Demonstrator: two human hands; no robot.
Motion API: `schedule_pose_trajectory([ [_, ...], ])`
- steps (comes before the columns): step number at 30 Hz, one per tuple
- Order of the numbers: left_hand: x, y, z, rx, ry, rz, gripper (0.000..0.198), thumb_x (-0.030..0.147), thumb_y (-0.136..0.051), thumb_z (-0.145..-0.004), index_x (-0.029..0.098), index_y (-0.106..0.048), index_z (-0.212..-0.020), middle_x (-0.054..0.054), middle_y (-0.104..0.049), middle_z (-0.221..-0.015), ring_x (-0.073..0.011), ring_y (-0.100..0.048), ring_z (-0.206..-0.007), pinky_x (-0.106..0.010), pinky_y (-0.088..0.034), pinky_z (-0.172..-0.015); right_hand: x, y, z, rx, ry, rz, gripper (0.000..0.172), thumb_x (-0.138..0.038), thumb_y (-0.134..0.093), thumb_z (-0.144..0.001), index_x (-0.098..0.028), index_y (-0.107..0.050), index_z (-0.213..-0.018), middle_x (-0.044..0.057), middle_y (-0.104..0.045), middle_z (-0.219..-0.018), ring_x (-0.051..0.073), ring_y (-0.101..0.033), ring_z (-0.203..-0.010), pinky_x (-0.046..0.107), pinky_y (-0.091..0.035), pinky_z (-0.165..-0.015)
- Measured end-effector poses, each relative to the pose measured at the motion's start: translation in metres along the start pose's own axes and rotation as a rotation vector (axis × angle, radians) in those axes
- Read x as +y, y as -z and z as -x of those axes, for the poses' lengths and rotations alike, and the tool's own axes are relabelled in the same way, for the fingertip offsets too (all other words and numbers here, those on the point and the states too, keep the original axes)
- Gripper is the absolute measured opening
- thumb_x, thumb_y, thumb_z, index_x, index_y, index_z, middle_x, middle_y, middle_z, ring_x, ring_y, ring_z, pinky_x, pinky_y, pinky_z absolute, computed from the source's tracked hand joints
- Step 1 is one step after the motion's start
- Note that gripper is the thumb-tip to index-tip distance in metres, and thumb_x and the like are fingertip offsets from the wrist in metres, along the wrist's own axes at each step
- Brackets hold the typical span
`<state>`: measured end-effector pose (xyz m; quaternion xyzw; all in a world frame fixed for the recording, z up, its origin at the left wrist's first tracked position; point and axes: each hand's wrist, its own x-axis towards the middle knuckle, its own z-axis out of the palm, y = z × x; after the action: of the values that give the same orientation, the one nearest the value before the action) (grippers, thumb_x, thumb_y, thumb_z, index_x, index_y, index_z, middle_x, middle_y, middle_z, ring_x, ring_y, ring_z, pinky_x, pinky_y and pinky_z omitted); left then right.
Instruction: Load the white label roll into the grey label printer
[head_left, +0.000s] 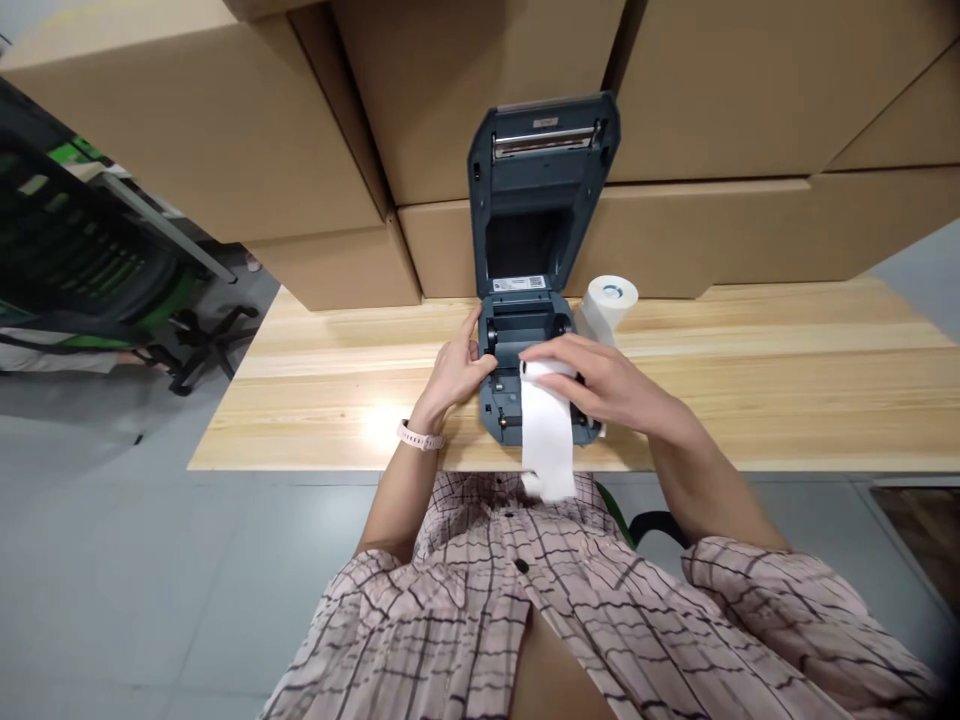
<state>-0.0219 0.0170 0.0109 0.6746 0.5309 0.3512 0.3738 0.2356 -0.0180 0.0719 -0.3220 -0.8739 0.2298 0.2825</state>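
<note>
A dark grey-blue label printer [491,400] stands on the wooden table with its lid [540,190] raised. My left hand [457,365] rests against the printer's left side, fingers apart, the thumb at the edge of the open bay. In my right hand [607,380], thumb and fingers grip a small roll of white label paper [546,425] above the front of the bay. Its loose strip hangs down over the printer's front and past the table edge. A fuller white paper roll [611,295] stands behind my right hand, at the printer's right.
Large cardboard boxes [480,80] are stacked along the back of the wooden table [750,400], close behind the raised lid. A dark mesh office chair [82,250] is on the floor at the left. The table's front edge runs just before my body.
</note>
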Motion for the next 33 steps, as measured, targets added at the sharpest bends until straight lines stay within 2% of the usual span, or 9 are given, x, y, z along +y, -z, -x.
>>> schedule_pose_trajectory([
  [7,0.005,0.001,0.0,0.015,0.029,-0.047,0.095,0.026,-0.062,-0.08,0.018,-0.036,-0.171,0.005,-0.054,-0.064,-0.0206,-0.053,-0.064,-0.034,-0.038,-0.067,0.026,-0.026,-0.018,-0.078,-0.056,0.061,0.03,-0.034,-0.051,-0.108,-0.027,-0.067,-0.132,0.009,-0.078,-0.13,0.03,-0.073,-0.121,0.05,-0.061,-0.102],
  [12,0.007,0.001,0.001,0.015,0.035,-0.049,0.096,0.027,-0.061,-0.079,0.018,-0.035,-0.172,0.005,-0.054,-0.064,-0.0207,-0.053,-0.065,-0.034,-0.038,-0.068,0.019,-0.026,-0.009,0.01,0.001,0.102,0.034,-0.032,-0.057,-0.107,-0.03,-0.066,-0.141,0.009,-0.064,-0.157,0.034,-0.06,-0.143,0.06,-0.053,-0.117],
  [15,0.009,0.001,0.002,0.008,0.044,-0.043,0.096,0.027,-0.061,-0.08,0.018,-0.035,-0.172,0.005,-0.054,-0.065,-0.0205,-0.053,-0.065,-0.033,-0.037,-0.067,0.01,-0.029,0.001,0.044,0.028,0.209,0.032,-0.032,-0.052,-0.111,-0.025,-0.071,-0.136,0.013,-0.069,-0.148,0.035,-0.063,-0.134,0.063,-0.054,-0.113],
  [19,0.01,0.001,0.003,0.002,0.049,-0.029,0.096,0.026,-0.061,-0.08,0.019,-0.035,-0.172,0.005,-0.055,-0.067,-0.0199,-0.053,-0.066,-0.032,-0.037,-0.067,0.002,-0.031,0.025,-0.072,0.042,0.259,0.041,-0.038,-0.042,-0.116,-0.022,-0.069,-0.142,0.013,-0.072,-0.146,0.032,-0.067,-0.134,0.055,-0.058,-0.111],
  [21,0.009,0.001,0.003,0.004,0.047,-0.028,0.096,0.026,-0.062,-0.079,0.018,-0.035,-0.172,0.005,-0.055,-0.067,-0.02,-0.053,-0.066,-0.033,-0.038,-0.067,0.002,-0.03,0.037,-0.121,0.06,0.268,0.056,-0.056,-0.051,-0.111,-0.023,-0.059,-0.156,0.015,-0.06,-0.164,0.035,-0.059,-0.148,0.059,-0.053,-0.12],
  [24,0.007,0.001,0.003,0.012,0.038,-0.026,0.097,0.027,-0.062,-0.079,0.017,-0.036,-0.172,0.005,-0.053,-0.066,-0.0206,-0.053,-0.066,-0.034,-0.038,-0.068,0.007,-0.027,0.05,-0.194,0.122,0.269,0.105,-0.084,-0.069,-0.086,-0.028,-0.041,-0.17,0.016,-0.037,-0.179,0.041,-0.043,-0.162,0.065,-0.042,-0.13],
  [26,0.007,0.001,0.003,0.014,0.035,-0.022,0.096,0.028,-0.062,-0.079,0.018,-0.036,-0.172,0.005,-0.053,-0.066,-0.0207,-0.054,-0.067,-0.034,-0.039,-0.068,0.008,-0.026,0.052,-0.225,0.151,0.268,0.12,-0.087,-0.077,-0.076,-0.033,-0.034,-0.174,0.015,-0.028,-0.183,0.041,-0.037,-0.166,0.064,-0.039,-0.132],
  [29,0.007,0.001,0.003,0.009,0.041,-0.021,0.096,0.028,-0.062,-0.08,0.019,-0.035,-0.172,0.005,-0.054,-0.066,-0.0206,-0.054,-0.067,-0.034,-0.039,-0.068,0.001,-0.029,0.051,-0.209,0.142,0.299,0.108,-0.06,-0.087,-0.086,-0.032,-0.032,-0.174,0.015,-0.024,-0.183,0.038,-0.033,-0.168,0.062,-0.04,-0.133],
  [33,0.008,0.001,0.003,0.005,0.041,-0.038,0.096,0.028,-0.063,-0.081,0.019,-0.035,-0.172,0.005,-0.054,-0.065,-0.0212,-0.055,-0.066,-0.035,-0.039,-0.068,-0.012,-0.041,0.052,-0.124,0.107,0.306,0.09,-0.002,-0.063,-0.092,-0.032,-0.036,-0.172,0.011,-0.04,-0.178,0.031,-0.038,-0.166,0.06,-0.042,-0.132],
])
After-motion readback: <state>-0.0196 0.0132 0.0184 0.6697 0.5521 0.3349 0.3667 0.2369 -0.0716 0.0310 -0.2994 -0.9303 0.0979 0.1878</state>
